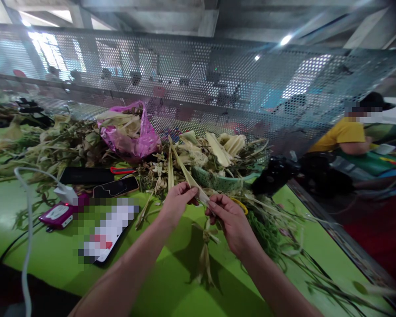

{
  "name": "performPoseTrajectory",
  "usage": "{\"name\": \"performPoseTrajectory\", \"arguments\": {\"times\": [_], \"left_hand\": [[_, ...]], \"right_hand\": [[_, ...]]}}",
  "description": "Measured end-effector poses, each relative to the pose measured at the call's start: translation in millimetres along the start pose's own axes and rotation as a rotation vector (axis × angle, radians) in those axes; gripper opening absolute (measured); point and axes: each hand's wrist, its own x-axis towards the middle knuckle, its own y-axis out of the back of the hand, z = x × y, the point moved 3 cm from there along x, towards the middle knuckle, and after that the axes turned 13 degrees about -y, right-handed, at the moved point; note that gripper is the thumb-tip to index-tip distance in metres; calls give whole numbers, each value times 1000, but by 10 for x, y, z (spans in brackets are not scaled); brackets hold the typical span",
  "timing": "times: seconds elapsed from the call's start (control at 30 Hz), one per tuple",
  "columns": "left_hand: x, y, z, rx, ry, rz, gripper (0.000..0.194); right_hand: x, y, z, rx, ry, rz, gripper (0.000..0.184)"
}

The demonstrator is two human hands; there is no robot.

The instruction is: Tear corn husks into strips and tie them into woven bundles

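Between my two hands runs a long, pale corn husk strip point(188, 177), its tapered end pointing up and to the left. My left hand point(181, 197) pinches it with thumb and fingertips near the middle. A short way to the right, my right hand point(228, 219) grips its lower end, with the fingers curled round. Below, a small bundle of tied corn husk point(205, 259) hangs or stands just under my right hand; I cannot tell whether it joins the strip. Another narrow husk strip point(170, 169) sticks up behind my left hand.
A green basket point(222, 182) of dried husks stands behind my hands. Left of it are a pink plastic bag point(145, 141), phones point(116, 187), a purple power strip point(57, 215) and a white cable point(29, 229). Green string point(265, 233) lies right. A person in yellow point(341, 136) sits beyond.
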Motion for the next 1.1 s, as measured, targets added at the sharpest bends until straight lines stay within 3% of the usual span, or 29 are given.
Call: {"name": "performPoseTrajectory", "arguments": {"times": [0.17, 0.33, 0.5, 0.67, 0.83, 0.93, 1.0, 1.03, 1.1], "left_hand": [[-11, -1, 11, -16, 4, 30, 28], [-13, 57, 9, 12, 43, 68, 31], [6, 139, 10, 10, -3, 186, 25], [39, 179, 17, 116, -38, 219, 16], [86, 449, 179, 352, -311, 557, 26], [55, 533, 374, 583, -565, 662, 44], [10, 450, 473, 827, -726, 588, 44], [-8, 360, 485, 919, -775, 458, 38], [-37, 127, 411, 993, -750, 44, 23]], "right_hand": [[17, 17, -2, -42, 24, 30, 24], [22, 102, -91, -224, 69, 93, 30], [-6, 160, -203, -352, 180, 166, 23], [-46, 230, -294, -518, 272, 236, 18], [-164, 328, -519, -921, 509, 349, 17], [-211, 346, -601, -1056, 554, 344, 18], [-230, 340, -621, -1105, 571, 331, 18], [-239, 330, -623, -1120, 582, 318, 18], [-257, 300, -619, -1128, 604, 286, 17]]}}
